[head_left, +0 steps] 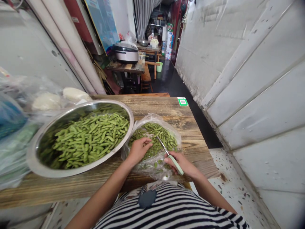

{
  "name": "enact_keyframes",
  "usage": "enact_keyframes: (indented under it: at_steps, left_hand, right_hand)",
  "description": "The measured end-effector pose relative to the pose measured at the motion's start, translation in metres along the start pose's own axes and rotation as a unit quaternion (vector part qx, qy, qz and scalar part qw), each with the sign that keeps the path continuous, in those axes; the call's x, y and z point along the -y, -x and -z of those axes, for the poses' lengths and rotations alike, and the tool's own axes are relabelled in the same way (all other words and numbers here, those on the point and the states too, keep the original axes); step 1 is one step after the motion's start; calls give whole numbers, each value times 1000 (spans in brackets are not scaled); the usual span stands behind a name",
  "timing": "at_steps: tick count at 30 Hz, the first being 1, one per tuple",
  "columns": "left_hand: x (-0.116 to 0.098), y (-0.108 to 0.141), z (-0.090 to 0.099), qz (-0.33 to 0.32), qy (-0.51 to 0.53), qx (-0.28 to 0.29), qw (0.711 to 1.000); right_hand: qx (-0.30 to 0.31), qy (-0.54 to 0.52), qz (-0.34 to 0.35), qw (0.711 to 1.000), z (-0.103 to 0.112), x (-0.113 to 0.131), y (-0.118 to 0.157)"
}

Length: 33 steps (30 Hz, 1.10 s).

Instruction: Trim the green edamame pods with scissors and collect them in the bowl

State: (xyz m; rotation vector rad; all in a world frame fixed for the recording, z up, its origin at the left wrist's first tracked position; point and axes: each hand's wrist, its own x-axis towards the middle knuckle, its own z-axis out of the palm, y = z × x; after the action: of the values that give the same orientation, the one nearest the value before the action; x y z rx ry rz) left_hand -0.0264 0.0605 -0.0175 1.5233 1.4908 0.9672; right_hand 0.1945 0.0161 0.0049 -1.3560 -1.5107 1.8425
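Scissors [175, 163] with pale green handles are in my right hand [182, 163], its fingers wrapped round them. Their metal blades point up and left over a clear plastic bag [154, 118] spread on the table. Green soybean pods [164, 133] and small trimmings lie inside the bag. Over the bag's left side, my left hand [140, 149] has its fingers closed, thumb near the fingertips. Whatever it may be pinching is too small to make out. To the left, a large steel bowl [35, 159] holds a heap of soybean pods [90, 140].
The wooden table [195, 133] carries plastic bags [14, 152] and pale lumps in bags [46, 101] at the left. A QR code card [182, 101] lies at its far right corner. Farther back, a rice cooker [125, 53] stands on another table. A white wall [257, 95] runs along the right.
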Motion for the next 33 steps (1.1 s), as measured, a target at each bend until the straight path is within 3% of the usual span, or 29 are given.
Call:
enact_keyframes:
  at_steps: [8,22,28,33]
  left_hand:
    - [-10,9,-6,77,183,-41,979]
    - [-15,15,-9,96,209,-68,971]
    - [-19,18,-9,111,225,-51,967]
    - [-20,17,-9,160,308,-19,938]
  right_hand:
    - [18,90,36,995,-3,6,1]
    - [34,76,34,996,-6,14,1]
    - [31,66,45,996,-8,14,1]
    - [21,8,30,999,-11,7,-4]
